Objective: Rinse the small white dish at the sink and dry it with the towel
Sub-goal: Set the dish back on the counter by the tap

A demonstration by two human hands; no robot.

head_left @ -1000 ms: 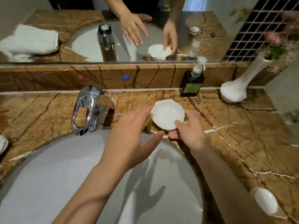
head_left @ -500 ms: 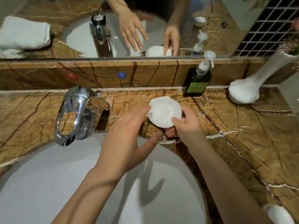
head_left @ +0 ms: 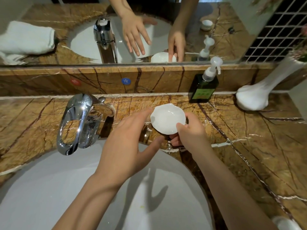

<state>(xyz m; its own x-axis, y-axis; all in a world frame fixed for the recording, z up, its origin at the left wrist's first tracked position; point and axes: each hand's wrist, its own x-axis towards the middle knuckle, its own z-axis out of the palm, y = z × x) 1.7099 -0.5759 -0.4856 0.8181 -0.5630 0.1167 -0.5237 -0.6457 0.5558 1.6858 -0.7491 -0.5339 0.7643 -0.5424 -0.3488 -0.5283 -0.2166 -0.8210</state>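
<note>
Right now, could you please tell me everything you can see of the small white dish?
The small white dish is round with a scalloped rim, glossy like glazed ceramic, and looks empty. It is held tilted over the marble counter, just behind the sink's rim and right of the chrome faucet. The right hand grips its near edge, thumb on top; the open left hand reaches its left edge.

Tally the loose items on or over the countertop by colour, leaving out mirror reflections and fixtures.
White: 3 (the small white dish held in the right hand, the vase, and a partly cut-off object at the bottom right edge)
Dark green: 1 (the pump bottle)
Total: 4
The towel shows only as a mirror reflection, so it is not counted.
</note>
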